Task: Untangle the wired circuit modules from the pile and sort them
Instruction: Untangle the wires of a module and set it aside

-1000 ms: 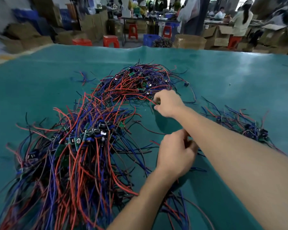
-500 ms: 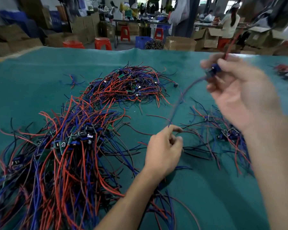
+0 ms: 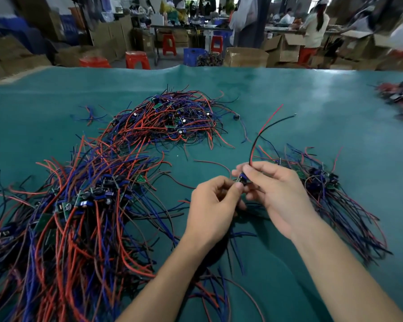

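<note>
Green surface (image 3: 312, 108), wide. Big tangle of red and blue wires (image 3: 63, 219) at near left; second pile (image 3: 170, 119) farther back; smaller sorted bunch (image 3: 330, 189) at right. Left hand (image 3: 211, 209) and right hand (image 3: 277, 191) together above centre, both pinching one small module (image 3: 242, 178). Red and black leads (image 3: 263, 133) rising from module.
</note>
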`<act>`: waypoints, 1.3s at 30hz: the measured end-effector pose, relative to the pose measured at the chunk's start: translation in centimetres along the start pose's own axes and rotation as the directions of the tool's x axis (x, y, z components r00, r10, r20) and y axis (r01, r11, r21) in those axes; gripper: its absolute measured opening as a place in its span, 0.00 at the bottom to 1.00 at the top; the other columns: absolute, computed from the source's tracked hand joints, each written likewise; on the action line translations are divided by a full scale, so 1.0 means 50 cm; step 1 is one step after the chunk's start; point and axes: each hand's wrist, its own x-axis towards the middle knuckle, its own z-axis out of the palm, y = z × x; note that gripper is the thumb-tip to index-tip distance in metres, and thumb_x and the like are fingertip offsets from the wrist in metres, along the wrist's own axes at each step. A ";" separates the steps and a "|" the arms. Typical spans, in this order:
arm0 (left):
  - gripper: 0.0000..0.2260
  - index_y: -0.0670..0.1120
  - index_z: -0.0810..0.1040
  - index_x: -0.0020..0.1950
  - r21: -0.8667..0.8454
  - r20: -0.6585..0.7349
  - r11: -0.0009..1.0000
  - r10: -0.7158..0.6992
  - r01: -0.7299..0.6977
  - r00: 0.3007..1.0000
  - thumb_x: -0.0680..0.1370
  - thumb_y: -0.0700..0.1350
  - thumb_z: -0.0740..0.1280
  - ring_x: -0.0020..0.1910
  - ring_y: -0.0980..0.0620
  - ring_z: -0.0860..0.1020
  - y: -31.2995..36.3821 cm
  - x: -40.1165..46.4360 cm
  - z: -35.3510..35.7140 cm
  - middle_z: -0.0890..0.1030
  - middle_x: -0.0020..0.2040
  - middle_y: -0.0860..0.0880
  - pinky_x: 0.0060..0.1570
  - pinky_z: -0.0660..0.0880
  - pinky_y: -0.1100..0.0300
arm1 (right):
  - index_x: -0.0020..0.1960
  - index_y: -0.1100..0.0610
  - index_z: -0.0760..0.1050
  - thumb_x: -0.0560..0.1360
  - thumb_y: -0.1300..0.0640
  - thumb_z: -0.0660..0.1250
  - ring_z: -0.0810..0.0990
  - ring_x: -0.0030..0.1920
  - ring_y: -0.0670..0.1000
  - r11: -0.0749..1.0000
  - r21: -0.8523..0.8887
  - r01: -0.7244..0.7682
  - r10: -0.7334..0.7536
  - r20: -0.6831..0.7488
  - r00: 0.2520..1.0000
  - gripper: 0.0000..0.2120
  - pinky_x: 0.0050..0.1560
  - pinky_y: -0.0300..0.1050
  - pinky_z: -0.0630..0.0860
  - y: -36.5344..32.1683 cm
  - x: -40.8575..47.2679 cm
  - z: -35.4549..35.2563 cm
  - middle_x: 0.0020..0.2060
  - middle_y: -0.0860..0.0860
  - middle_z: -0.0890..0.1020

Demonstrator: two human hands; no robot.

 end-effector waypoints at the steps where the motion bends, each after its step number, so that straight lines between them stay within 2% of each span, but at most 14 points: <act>1: 0.08 0.45 0.80 0.42 0.004 -0.002 1.000 -0.002 0.002 1.000 0.81 0.43 0.67 0.27 0.53 0.76 -0.002 0.001 -0.001 0.83 0.31 0.48 0.33 0.74 0.59 | 0.46 0.59 0.85 0.79 0.63 0.69 0.80 0.32 0.47 1.000 0.008 0.003 -0.003 -0.009 1.000 0.07 0.31 0.37 0.77 0.002 0.002 -0.003 0.46 0.56 0.87; 4: 0.09 0.47 0.80 0.40 0.047 -0.003 0.999 -0.014 0.014 1.000 0.80 0.41 0.67 0.27 0.53 0.74 -0.002 0.002 -0.002 0.82 0.29 0.50 0.34 0.74 0.56 | 0.42 0.57 0.86 0.77 0.64 0.72 0.81 0.31 0.48 0.986 -0.125 0.113 -0.122 -0.065 0.990 0.07 0.31 0.39 0.78 0.006 0.012 -0.019 0.40 0.55 0.86; 8: 0.09 0.47 0.79 0.40 0.099 0.011 0.995 -0.012 0.011 1.000 0.80 0.41 0.67 0.25 0.56 0.70 -0.001 0.001 -0.002 0.80 0.27 0.50 0.29 0.67 0.62 | 0.36 0.54 0.85 0.75 0.62 0.75 0.81 0.31 0.48 0.908 -0.339 0.247 -0.310 -0.147 0.939 0.10 0.33 0.41 0.78 0.010 0.026 -0.047 0.32 0.52 0.84; 10: 0.09 0.48 0.79 0.40 0.126 0.023 0.992 -0.008 0.005 1.000 0.80 0.41 0.67 0.24 0.57 0.69 0.000 -0.001 -0.001 0.80 0.27 0.51 0.28 0.66 0.63 | 0.36 0.52 0.85 0.75 0.61 0.75 0.80 0.30 0.49 0.886 -0.367 0.282 -0.376 -0.218 0.900 0.10 0.34 0.43 0.79 0.008 0.035 -0.067 0.31 0.52 0.84; 14: 0.10 0.48 0.79 0.40 0.141 0.057 0.990 -0.013 0.005 0.998 0.80 0.40 0.67 0.26 0.57 0.72 0.000 -0.003 0.003 0.79 0.26 0.52 0.30 0.68 0.63 | 0.33 0.47 0.84 0.74 0.62 0.75 0.80 0.29 0.46 0.886 -0.329 0.325 -0.439 -0.378 0.815 0.15 0.33 0.38 0.78 -0.005 0.047 -0.113 0.28 0.46 0.83; 19: 0.09 0.47 0.79 0.41 0.195 0.045 0.981 0.014 -0.022 0.999 0.80 0.40 0.66 0.26 0.58 0.73 -0.004 -0.004 0.004 0.79 0.26 0.53 0.31 0.70 0.62 | 0.36 0.49 0.81 0.75 0.60 0.74 0.79 0.27 0.44 0.881 -0.308 0.358 -0.472 -0.602 0.644 0.10 0.34 0.41 0.78 -0.017 0.051 -0.150 0.27 0.43 0.82; 22: 0.09 0.47 0.75 0.42 0.179 -0.084 0.984 0.027 -0.012 0.996 0.82 0.42 0.63 0.26 0.56 0.72 -0.008 -0.002 0.003 0.78 0.27 0.54 0.31 0.72 0.59 | 0.39 0.48 0.79 0.76 0.55 0.70 0.79 0.26 0.43 0.878 -0.317 0.360 -0.470 -0.719 0.513 0.08 0.34 0.47 0.78 -0.028 0.048 -0.165 0.29 0.45 0.82; 23: 0.09 0.47 0.73 0.42 0.169 -0.120 0.986 0.026 -0.006 0.992 0.83 0.43 0.62 0.27 0.55 0.72 -0.008 -0.001 0.003 0.77 0.27 0.54 0.32 0.73 0.57 | 0.38 0.49 0.78 0.75 0.53 0.70 0.78 0.25 0.43 0.878 -0.340 0.337 -0.474 -0.716 0.512 0.07 0.34 0.50 0.78 -0.030 0.044 -0.165 0.29 0.46 0.82; 25: 0.09 0.47 0.72 0.43 0.170 -0.154 0.985 0.035 -0.008 0.987 0.83 0.44 0.61 0.27 0.54 0.72 -0.007 0.001 0.003 0.78 0.28 0.54 0.34 0.74 0.52 | 0.37 0.51 0.79 0.73 0.48 0.70 0.77 0.24 0.46 0.880 -0.380 0.285 -0.471 -0.618 0.630 0.09 0.33 0.51 0.75 -0.029 0.039 -0.147 0.27 0.49 0.82; 27: 0.09 0.48 0.72 0.43 0.161 -0.166 0.987 0.042 -0.015 0.985 0.84 0.44 0.60 0.28 0.54 0.72 -0.007 0.002 0.003 0.78 0.28 0.55 0.35 0.75 0.50 | 0.38 0.51 0.82 0.70 0.42 0.69 0.78 0.25 0.49 0.859 -0.458 0.230 -0.425 -0.386 0.819 0.13 0.32 0.48 0.72 -0.019 0.030 -0.106 0.28 0.50 0.83; 29: 0.09 0.48 0.72 0.43 0.146 -0.157 0.988 0.065 -0.042 0.985 0.84 0.43 0.61 0.28 0.53 0.73 -0.007 0.002 0.002 0.78 0.28 0.54 0.35 0.76 0.50 | 0.42 0.48 0.83 0.68 0.36 0.68 0.82 0.28 0.49 0.820 -0.528 0.221 -0.323 -0.108 0.940 0.16 0.31 0.45 0.73 -0.004 0.016 -0.055 0.31 0.49 0.85; 31: 0.08 0.48 0.73 0.43 0.161 -0.120 0.985 0.088 -0.068 0.989 0.83 0.43 0.62 0.29 0.50 0.75 -0.008 0.001 0.003 0.79 0.29 0.52 0.35 0.77 0.50 | 0.44 0.46 0.82 0.69 0.36 0.69 0.83 0.34 0.47 0.785 -0.566 0.250 -0.260 0.065 0.963 0.14 0.34 0.45 0.76 0.013 0.006 -0.020 0.34 0.46 0.86; 33: 0.08 0.48 0.74 0.43 0.162 -0.089 0.983 0.097 -0.082 0.991 0.82 0.43 0.63 0.29 0.49 0.76 -0.008 0.001 0.005 0.79 0.29 0.50 0.35 0.77 0.50 | 0.43 0.47 0.81 0.71 0.42 0.70 0.82 0.36 0.44 0.786 -0.546 0.291 -0.285 0.099 0.953 0.09 0.39 0.46 0.78 0.022 0.003 -0.007 0.34 0.45 0.85; 39: 0.07 0.47 0.77 0.41 0.258 -0.036 0.958 0.141 -0.127 0.989 0.79 0.43 0.67 0.29 0.52 0.76 -0.008 0.001 0.010 0.80 0.29 0.50 0.35 0.73 0.59 | 0.39 0.51 0.81 0.72 0.47 0.73 0.78 0.33 0.46 0.833 -0.430 0.348 -0.449 -0.158 0.879 0.08 0.38 0.53 0.78 -0.001 0.018 -0.041 0.32 0.46 0.83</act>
